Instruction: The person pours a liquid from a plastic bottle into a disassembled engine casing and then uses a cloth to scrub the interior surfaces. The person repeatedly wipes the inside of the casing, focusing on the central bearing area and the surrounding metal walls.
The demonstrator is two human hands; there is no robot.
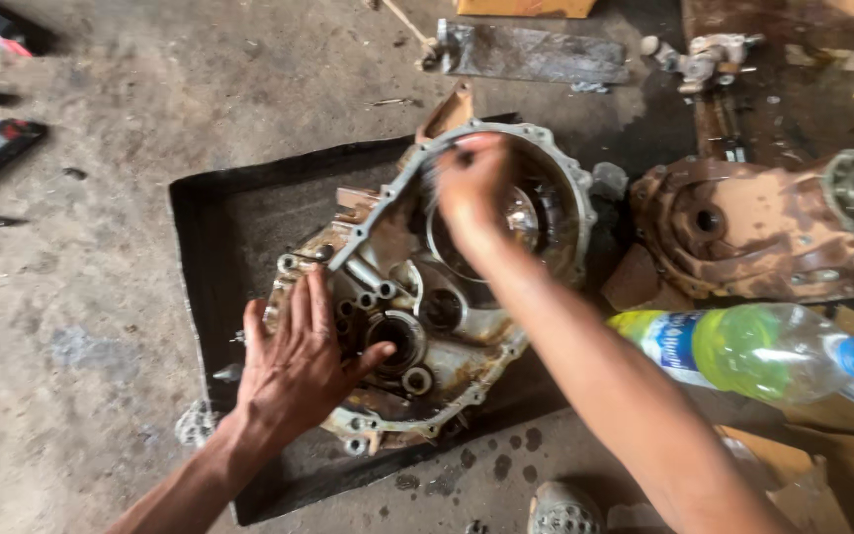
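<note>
A greasy metal gearbox housing (417, 297) lies open side up in a shallow black tray (212, 227) on the concrete floor. My left hand (298, 361) rests flat on the housing's near-left flange, fingers spread, thumb near a round bearing bore (394, 336). My right hand (471, 188) reaches into the large bell-shaped opening at the far end; it is blurred, fingers curled near the rim, and whether it holds something I cannot tell.
A second rusty brown casing (743, 232) with a gear lies to the right. A plastic bottle of yellow-green liquid (753, 351) lies on its side near my right forearm. A metal bar (536, 51) and small tools lie far off; cardboard at bottom right.
</note>
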